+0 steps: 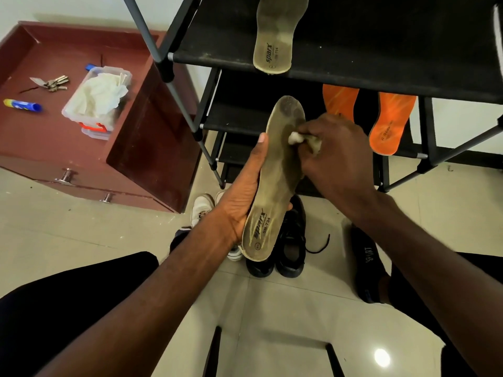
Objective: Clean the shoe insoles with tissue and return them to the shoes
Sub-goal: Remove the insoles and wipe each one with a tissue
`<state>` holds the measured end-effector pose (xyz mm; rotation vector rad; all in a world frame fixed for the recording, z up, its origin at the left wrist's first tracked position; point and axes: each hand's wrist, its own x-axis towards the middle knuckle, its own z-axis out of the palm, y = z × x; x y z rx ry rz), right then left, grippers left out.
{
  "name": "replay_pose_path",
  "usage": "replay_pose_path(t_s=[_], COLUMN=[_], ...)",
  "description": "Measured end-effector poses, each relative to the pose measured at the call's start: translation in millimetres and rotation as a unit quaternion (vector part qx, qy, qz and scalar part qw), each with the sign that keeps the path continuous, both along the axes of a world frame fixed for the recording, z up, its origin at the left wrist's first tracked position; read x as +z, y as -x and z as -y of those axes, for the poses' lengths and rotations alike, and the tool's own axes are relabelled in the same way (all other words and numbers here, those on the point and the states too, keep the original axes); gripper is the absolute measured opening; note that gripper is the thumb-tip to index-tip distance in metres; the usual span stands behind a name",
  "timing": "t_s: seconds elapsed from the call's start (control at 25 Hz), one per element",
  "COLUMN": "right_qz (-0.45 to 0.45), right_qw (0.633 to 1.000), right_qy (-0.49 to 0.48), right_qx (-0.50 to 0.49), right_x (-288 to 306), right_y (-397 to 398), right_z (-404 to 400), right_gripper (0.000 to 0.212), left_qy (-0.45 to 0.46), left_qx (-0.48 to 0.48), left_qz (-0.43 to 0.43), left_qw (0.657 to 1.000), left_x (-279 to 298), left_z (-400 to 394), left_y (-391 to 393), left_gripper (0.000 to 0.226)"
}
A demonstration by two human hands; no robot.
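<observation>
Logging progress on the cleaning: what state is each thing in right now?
Left hand: grips held insole.
Held insole: dirty, being wiped.
Right hand: pinches tissue wad.
Tissue wad: crumpled, pressed on insole.
Shelf insole: lying on top shelf.
Orange insoles: out of shoes, on lower shelf.
Plastic box: open, holding tissues.

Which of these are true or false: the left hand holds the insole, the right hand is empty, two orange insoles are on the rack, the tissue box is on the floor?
1. The left hand holds the grey insole. True.
2. The right hand is empty. False: it grips a tissue wad against the insole.
3. Two orange insoles lie on the rack. True.
4. The tissue box is on the floor. False: it sits on the red cabinet.
</observation>
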<state>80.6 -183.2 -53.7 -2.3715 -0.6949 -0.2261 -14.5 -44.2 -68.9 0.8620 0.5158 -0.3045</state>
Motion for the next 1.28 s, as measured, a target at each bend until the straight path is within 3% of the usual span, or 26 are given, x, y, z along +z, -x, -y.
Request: replay_pose_path(t_s=[0.08,0.24,0.4,0.52,0.56,0.68,0.72,0.8,0.88,1.04,1.12,1.2,1.28], right_qz=[-0.022,-0.086,-0.022,-0.063,-0.059,-0.025,-0.044,-0.086,-0.093,-0.037,-0.073,-0.101,-0.079], right_qw=[0.999,0.980,0.998,0.981,0.981,0.998,0.996,0.980,0.967,0.995,0.984,0.969,0.981], right_qy=[-0.023,-0.028,-0.002,-0.026,-0.008,-0.018,-0.043,-0.070,-0.023,-0.029,-0.068,-0.046,-0.015], right_qx=[0.022,0.175,0.054,0.181,0.184,0.058,0.061,0.163,0.235,0.083,0.148,0.220,0.179], right_x=[0,4,3,5,4,2,3,3,3,-3,-2,1,-2], right_y=[2,38,22,47,49,32,32,49,62,40,53,66,53], right_z=[-2,-7,-4,-11,-11,-7,-8,-13,-10,-9,-17,-17,-11], right_gripper=[0.024,0.019,0.022,0.018,0.018,0.022,0.023,0.022,0.020,0.019,0.017,0.017,0.017], left_qy=[-0.009,0.039,-0.004,0.045,0.063,0.059,0.057,0.051,0.076,0.091,0.078,0.086,0.113], left_qx=[-0.003,0.049,0.042,0.085,0.086,0.059,0.057,0.072,0.086,0.102,0.118,0.126,0.120], left_qz=[0.013,0.000,0.007,0.014,0.016,0.028,0.027,0.014,0.005,0.027,0.028,0.010,0.011], left_qw=[1.000,0.998,0.999,0.995,0.994,0.996,0.996,0.996,0.993,0.990,0.989,0.988,0.986], left_x=[2,7,9,6,3,4,6,4,1,3,0,0,-1], left_z=[1,0,3,0,-1,2,2,-3,-9,-4,-3,-5,-8], left_y=[1,0,0,1,0,1,2,6,7,1,2,4,3], left_gripper=[0.073,0.064,0.065,0.064,0.065,0.066,0.067,0.076,0.081,0.068,0.058,0.058,0.069])
